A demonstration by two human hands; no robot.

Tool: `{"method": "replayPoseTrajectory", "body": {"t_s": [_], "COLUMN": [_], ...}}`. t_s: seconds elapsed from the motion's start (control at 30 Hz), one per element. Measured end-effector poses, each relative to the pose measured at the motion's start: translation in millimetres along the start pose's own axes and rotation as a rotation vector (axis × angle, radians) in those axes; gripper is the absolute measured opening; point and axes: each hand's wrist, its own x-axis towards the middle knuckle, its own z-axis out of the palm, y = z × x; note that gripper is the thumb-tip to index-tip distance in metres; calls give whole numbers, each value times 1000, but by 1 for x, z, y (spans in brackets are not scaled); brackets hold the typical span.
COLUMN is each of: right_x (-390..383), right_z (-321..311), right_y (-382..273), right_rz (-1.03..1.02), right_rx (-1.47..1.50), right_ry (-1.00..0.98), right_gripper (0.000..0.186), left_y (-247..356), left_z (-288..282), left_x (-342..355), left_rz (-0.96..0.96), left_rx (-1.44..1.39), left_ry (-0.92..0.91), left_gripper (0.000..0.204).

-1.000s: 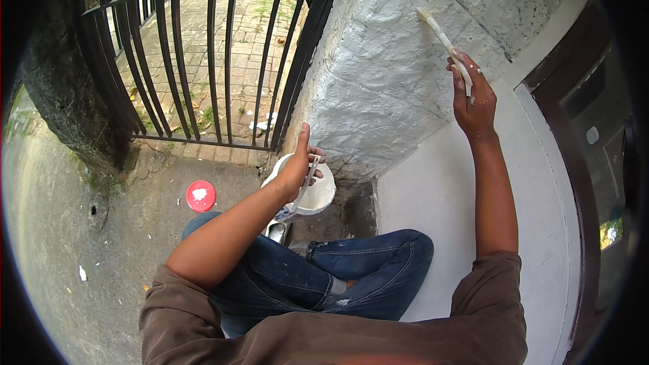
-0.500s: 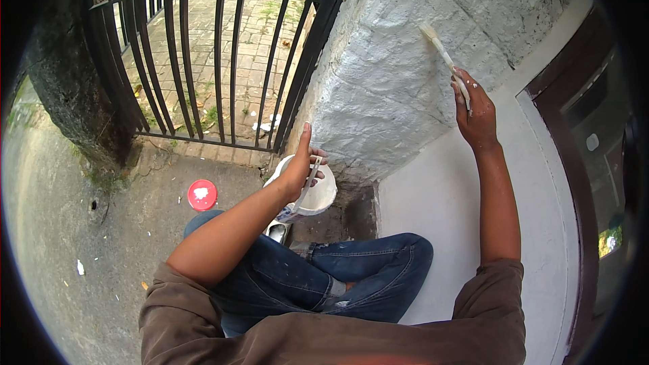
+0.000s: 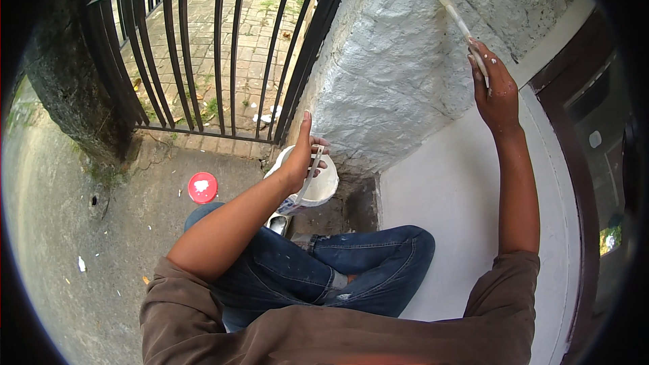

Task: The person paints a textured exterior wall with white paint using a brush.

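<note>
My right hand point(image 3: 495, 81) grips a white-handled paintbrush point(image 3: 460, 21), its pale bristles against the rough, white-coated wall point(image 3: 382, 74) at the upper right. My left hand point(image 3: 304, 157) has its thumb raised and its fingers hooked on the handle of a white bucket point(image 3: 324, 186), which is smeared with pale paint and stands by the foot of the wall. White specks show on my right hand's fingers. My jeans-clad legs are crossed below the bucket.
A black barred gate point(image 3: 216, 61) and a dark weathered post point(image 3: 78, 108) are at the left. A red round lid point(image 3: 202, 195) with white paint lies on the concrete floor point(image 3: 122, 243). A smooth white ledge point(image 3: 453, 196) and brown-framed glass point(image 3: 568, 94) are at the right.
My right hand and the brush dipped a little, then moved up and to the right along the wall. My left hand stays on the bucket handle, slightly higher in view.
</note>
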Motion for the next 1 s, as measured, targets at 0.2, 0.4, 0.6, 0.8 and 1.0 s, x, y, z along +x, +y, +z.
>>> {"method": "replayPoseTrajectory", "body": {"t_s": [0.2,0.4,0.6,0.8,1.0], "right_x": [-2,0,21,22,32], "right_z": [4,0,7,9,0], "right_y": [-2,-10,-3,-6,-14], "right_rz": [4,24,73,24,37], "right_rx": [47,61,-50,-75,-48], "right_ry": [-83,-1,-14,7,49], "right_gripper": [40,36,34,34,35], "left_y": [1,1,1,4,1], "left_z": [3,2,2,2,-1], "left_x": [-2,0,-1,-3,-2], "left_rz": [-11,-24,-3,-8,-2], "left_rx": [-30,-20,-30,-38,-48], "left_ry": [2,2,-7,2,0], "left_gripper": [105,108,110,110,112]}}
